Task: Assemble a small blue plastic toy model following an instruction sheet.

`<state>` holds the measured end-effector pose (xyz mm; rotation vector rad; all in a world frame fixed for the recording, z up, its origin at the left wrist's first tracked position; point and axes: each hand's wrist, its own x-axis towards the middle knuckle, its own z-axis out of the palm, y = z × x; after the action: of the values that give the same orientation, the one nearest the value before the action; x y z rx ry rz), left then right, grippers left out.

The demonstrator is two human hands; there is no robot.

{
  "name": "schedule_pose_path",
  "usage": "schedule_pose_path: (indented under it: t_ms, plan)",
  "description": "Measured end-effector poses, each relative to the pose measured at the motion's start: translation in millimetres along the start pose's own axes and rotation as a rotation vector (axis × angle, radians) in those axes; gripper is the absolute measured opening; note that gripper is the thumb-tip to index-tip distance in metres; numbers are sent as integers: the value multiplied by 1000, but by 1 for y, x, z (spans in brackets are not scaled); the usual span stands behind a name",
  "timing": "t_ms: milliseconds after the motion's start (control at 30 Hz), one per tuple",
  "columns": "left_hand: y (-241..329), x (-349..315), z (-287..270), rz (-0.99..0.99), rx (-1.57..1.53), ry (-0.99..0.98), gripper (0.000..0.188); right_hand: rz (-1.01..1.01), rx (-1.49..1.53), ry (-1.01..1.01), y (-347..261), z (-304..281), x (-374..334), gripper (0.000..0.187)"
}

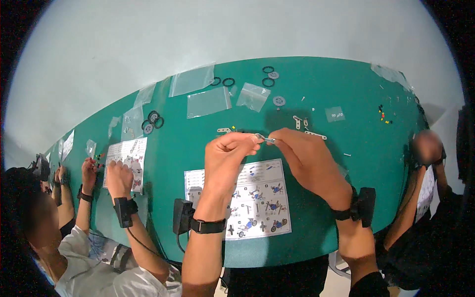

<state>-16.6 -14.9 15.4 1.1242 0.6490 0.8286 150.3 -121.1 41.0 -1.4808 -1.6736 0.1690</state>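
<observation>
Above the middle of the table, my left hand [222, 157] and my right hand [309, 161] are close together, fingertips pinched. Between them they hold a small silver metal piece [266, 140], one end in each hand. Its exact shape is partly covered by the fingers. Below my hands lies a printed instruction sheet [264, 208] with small pictures of vehicle parts, its left part covered by my left forearm. Just beyond my fingers are a perforated metal strip [315, 135], small metal brackets [297, 123], and another metal strip [223, 130] on the left.
Grey wheels [279, 101] and black rubber rings [228, 82] lie farther back, near clear plastic bags [209, 102]. At the left a co-worker's hands [119, 178] are over another sheet [137, 153]. Another person sits at the right, near small coloured parts [382, 116].
</observation>
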Motion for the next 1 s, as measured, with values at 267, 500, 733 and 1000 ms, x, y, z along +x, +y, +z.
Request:
schedule_pose_path:
  t_ms: [267,500,733,1000]
  plan:
    - [3,1,-7,-39,-29,-55,8,62,96,-42,0,-2,2,17]
    - [4,-1,-2,8,-84,-67,7,51,52,24,-6,3,1,20]
    - [-3,1,-7,40,-259,-81,8,93,101,55,-15,8,2,21]
    - [-1,3,-4,17,-244,-104,9,74,50,53,-11,5,1,20]
